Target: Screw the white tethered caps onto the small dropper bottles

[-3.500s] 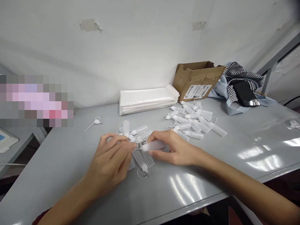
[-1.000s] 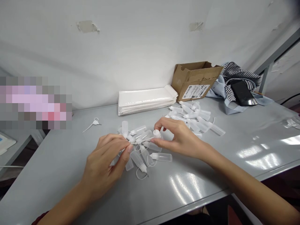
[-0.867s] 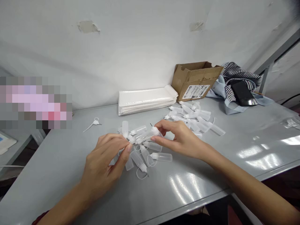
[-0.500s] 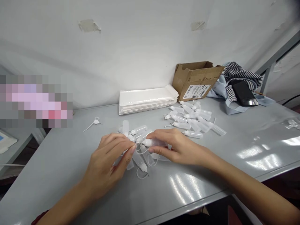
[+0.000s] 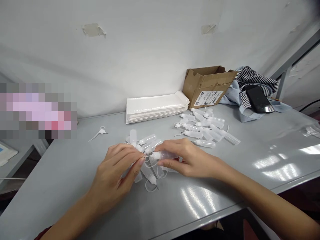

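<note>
My right hand [image 5: 186, 156] is wrapped round a small translucent squeeze bottle [image 5: 168, 155] with a white nozzle and thin metal needle, lying sideways and pointing left. At the needle's end my left hand [image 5: 122, 163] pinches thumb and forefinger together. Whatever is between those fingertips is too small and hidden to name. A white strap loops below the nozzle. Under and around both hands lies a pile of similar needle-tip bottles [image 5: 147, 172], some with looped white straps.
A second bottle heap [image 5: 212, 135] lies to the right. Behind are white padded envelopes [image 5: 157, 104], a cardboard box [image 5: 212, 83], striped cloth [image 5: 250, 76] and a black device [image 5: 258, 98]. A loose white cap with strap [image 5: 102, 131] lies left on the grey table [image 5: 75, 166].
The bottle's nozzle has shifted slightly left and down, and the needle between it and my left fingertips now shows more clearly. Both hands keep nearly the same grip.
</note>
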Demonstrator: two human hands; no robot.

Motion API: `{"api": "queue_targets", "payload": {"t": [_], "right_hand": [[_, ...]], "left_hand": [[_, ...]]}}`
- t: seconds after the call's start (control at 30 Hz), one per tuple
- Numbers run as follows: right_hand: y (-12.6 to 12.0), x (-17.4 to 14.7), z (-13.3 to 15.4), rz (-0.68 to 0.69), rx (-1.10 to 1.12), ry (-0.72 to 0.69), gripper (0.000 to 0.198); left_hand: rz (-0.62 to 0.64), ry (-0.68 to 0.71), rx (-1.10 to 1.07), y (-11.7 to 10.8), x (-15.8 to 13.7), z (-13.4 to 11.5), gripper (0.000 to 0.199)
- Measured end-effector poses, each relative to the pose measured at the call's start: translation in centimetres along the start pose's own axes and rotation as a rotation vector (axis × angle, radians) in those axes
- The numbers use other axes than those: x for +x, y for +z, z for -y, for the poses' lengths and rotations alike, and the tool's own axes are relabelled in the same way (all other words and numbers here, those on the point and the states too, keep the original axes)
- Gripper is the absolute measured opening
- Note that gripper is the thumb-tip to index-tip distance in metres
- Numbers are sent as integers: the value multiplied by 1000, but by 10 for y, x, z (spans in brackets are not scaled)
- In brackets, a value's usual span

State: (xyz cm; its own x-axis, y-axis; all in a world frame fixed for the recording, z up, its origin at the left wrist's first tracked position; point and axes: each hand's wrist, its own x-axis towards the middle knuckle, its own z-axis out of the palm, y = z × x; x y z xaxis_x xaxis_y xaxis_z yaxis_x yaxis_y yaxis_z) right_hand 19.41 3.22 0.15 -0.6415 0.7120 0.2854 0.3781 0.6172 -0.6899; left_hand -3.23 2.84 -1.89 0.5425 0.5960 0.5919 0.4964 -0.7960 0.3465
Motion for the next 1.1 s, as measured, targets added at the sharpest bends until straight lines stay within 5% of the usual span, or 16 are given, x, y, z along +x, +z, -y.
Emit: {"api": "queue_targets", "payload": {"t": [0.7,1.1], "right_hand": [[-1,-1,0,-3,6,0,20],[-2,-1,-1,-3,-3,-40,21]], "left_hand": [[2,1,-16,-2,-1,-2,12],[103,-34,-71,-5,-2,-3,14]]}}
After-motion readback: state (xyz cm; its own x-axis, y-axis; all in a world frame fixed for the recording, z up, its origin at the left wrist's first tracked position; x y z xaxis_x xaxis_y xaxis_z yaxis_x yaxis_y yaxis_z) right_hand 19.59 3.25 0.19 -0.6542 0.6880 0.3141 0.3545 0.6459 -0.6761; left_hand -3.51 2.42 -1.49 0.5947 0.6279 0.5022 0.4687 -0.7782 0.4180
